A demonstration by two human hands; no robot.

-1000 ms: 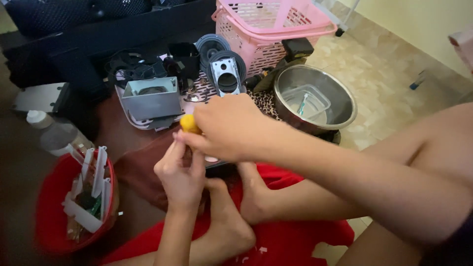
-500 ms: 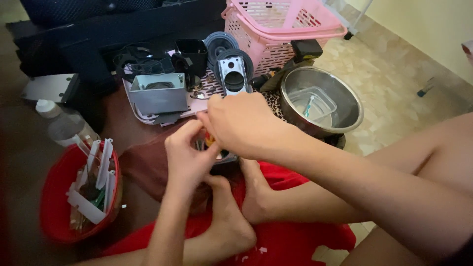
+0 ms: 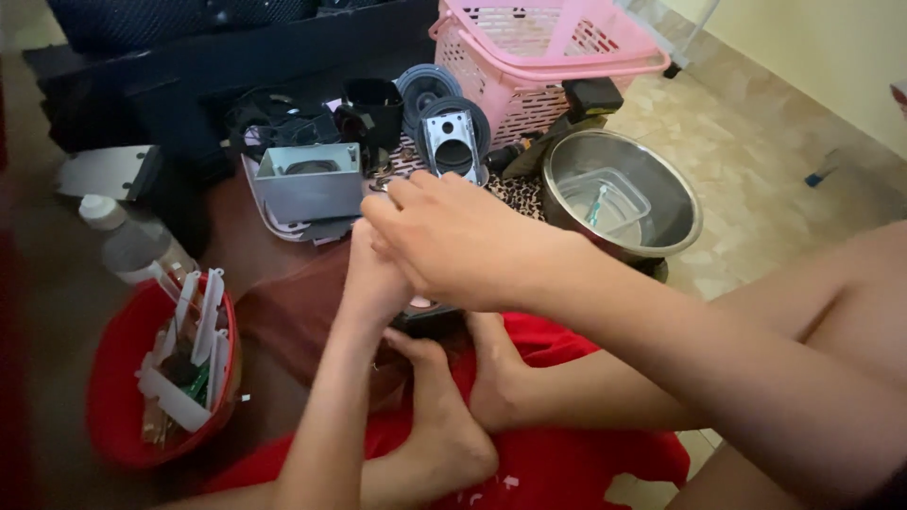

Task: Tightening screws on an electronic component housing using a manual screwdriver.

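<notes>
Hands: left (image 3: pixel 378 274) and right (image 3: pixel 453 236) pressed together, grip unclear; steel bowl (image 3: pixel 680 203) holds clear tub (image 3: pixel 605 203); red bowl (image 3: pixel 113 378) holds white strips (image 3: pixel 203 316).

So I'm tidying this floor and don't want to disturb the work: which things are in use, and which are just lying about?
In use:
- left hand and right hand, pressed together over a dark part that is mostly hidden

Lying about:
- steel bowl holding a clear tub
- pink basket
- grey box
- red bowl of white strips
- plastic bottle
</notes>
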